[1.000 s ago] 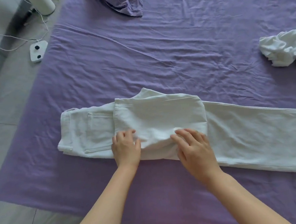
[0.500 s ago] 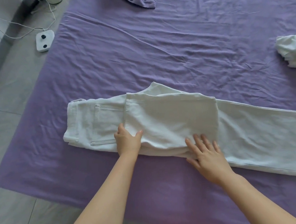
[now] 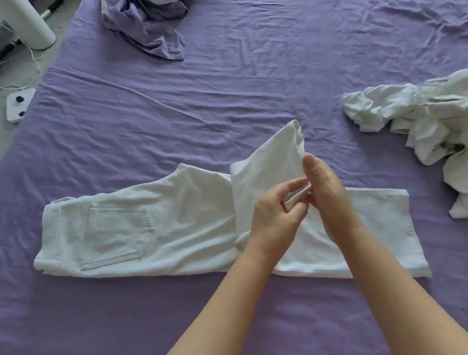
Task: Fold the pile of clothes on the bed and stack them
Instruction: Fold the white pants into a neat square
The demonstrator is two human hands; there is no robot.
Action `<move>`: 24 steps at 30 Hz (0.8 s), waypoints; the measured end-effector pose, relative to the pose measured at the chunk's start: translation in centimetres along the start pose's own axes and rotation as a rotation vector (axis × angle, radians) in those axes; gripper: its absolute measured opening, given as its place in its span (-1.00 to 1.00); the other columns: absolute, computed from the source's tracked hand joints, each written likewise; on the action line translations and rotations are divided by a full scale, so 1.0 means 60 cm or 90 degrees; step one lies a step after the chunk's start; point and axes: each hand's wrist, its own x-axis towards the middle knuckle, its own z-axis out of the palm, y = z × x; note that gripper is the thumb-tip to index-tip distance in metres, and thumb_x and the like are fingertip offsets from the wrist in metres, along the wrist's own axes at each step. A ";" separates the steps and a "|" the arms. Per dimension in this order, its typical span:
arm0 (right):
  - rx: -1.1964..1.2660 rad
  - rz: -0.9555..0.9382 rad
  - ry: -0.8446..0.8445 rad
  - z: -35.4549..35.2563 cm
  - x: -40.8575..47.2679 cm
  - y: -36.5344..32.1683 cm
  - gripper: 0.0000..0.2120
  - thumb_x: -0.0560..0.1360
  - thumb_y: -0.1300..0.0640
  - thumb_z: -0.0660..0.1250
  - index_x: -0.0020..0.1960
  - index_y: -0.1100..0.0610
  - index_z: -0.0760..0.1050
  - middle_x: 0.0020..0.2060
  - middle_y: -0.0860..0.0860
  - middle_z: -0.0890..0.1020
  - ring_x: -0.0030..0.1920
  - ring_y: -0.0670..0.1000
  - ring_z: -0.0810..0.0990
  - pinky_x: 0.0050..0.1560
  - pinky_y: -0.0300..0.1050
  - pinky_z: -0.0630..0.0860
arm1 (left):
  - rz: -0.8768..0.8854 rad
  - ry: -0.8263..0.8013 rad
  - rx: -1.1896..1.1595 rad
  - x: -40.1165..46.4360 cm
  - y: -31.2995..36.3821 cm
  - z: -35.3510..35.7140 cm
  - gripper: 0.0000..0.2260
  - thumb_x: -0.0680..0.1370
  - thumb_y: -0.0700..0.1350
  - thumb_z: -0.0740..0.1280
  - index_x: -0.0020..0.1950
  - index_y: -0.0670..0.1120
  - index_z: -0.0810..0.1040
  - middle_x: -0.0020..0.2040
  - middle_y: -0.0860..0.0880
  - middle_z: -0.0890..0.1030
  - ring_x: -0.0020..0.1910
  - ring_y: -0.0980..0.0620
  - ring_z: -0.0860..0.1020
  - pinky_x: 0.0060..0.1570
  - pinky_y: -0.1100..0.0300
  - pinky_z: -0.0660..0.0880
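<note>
White trousers [image 3: 146, 228] lie across the purple bed sheet [image 3: 247, 90], waistband and back pocket to the left. The leg end is folded back and lifted off the bed near the middle. My left hand [image 3: 274, 219] pinches the hem edge of that raised leg between thumb and fingers. My right hand [image 3: 327, 194] is right beside it, touching it, and holds the same raised fabric from the right. A crumpled heap of white clothes [image 3: 427, 121] lies on the bed at the right.
A crumpled purple garment [image 3: 152, 27] lies at the far end of the bed. Off the bed's left edge, the grey floor carries a white power strip [image 3: 20, 105] with cables and a white cylindrical stand [image 3: 36, 24].
Both hands left the flat folded leg, came together and lifted its hem end up and to the right, opening the fold. The view shifted to show more of the bed.
</note>
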 end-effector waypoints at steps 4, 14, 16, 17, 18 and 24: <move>-0.078 0.014 0.112 -0.118 0.000 0.000 -0.66 0.49 0.12 0.37 0.24 0.01 0.40 -0.08 -0.02 0.66 -0.09 -0.08 0.65 -0.06 -0.12 0.54 | -0.027 -0.063 -0.014 -0.002 -0.021 0.112 -0.70 0.39 -0.11 0.35 0.03 0.23 0.61 -0.06 -0.03 0.65 -0.06 0.03 0.57 0.18 -0.07 0.50; -0.334 0.085 0.249 -0.381 -0.026 0.120 -0.59 0.50 0.25 0.29 0.32 0.07 0.38 0.06 0.07 0.64 0.03 -0.01 0.58 0.03 -0.12 0.44 | -0.046 -0.035 0.138 -0.024 -0.091 0.252 -0.67 0.52 -0.16 0.35 0.26 0.08 0.47 0.04 0.11 0.58 -0.14 0.24 0.52 -0.06 0.39 0.45; -0.402 0.129 0.237 -0.418 -0.026 0.155 -0.53 0.50 0.28 0.26 0.39 0.11 0.31 0.09 0.09 0.63 0.03 0.03 0.55 -0.06 -0.18 0.33 | -0.063 0.044 0.212 -0.019 -0.115 0.236 -0.69 0.54 -0.22 0.29 0.24 0.04 0.49 0.05 0.07 0.59 -0.10 0.20 0.53 -0.06 0.38 0.45; -0.430 0.143 0.229 -0.431 -0.025 0.171 -0.50 0.50 0.29 0.25 0.41 0.12 0.28 0.10 0.09 0.63 0.06 0.07 0.55 -0.07 -0.19 0.30 | -0.067 0.069 0.255 -0.016 -0.129 0.225 -0.69 0.54 -0.24 0.28 0.24 0.02 0.50 0.07 0.06 0.59 -0.06 0.17 0.53 -0.02 0.33 0.46; -0.447 0.153 0.216 -0.440 -0.022 0.187 -0.49 0.51 0.29 0.23 0.43 0.11 0.25 0.12 0.09 0.62 0.11 0.11 0.55 -0.06 -0.18 0.30 | -0.070 0.079 0.305 -0.012 -0.144 0.213 -0.69 0.53 -0.25 0.27 0.25 0.00 0.50 0.11 0.06 0.58 0.02 0.11 0.54 0.05 0.28 0.45; -0.679 0.142 0.139 -0.446 -0.005 0.250 -0.36 0.50 0.25 0.23 0.52 0.12 0.07 0.45 0.13 0.26 0.39 0.19 0.27 0.29 0.05 0.30 | -0.102 -0.010 0.679 0.009 -0.232 0.164 -0.59 0.57 -0.09 0.22 0.43 -0.07 0.36 0.45 -0.11 0.34 0.44 -0.13 0.24 0.39 0.11 0.13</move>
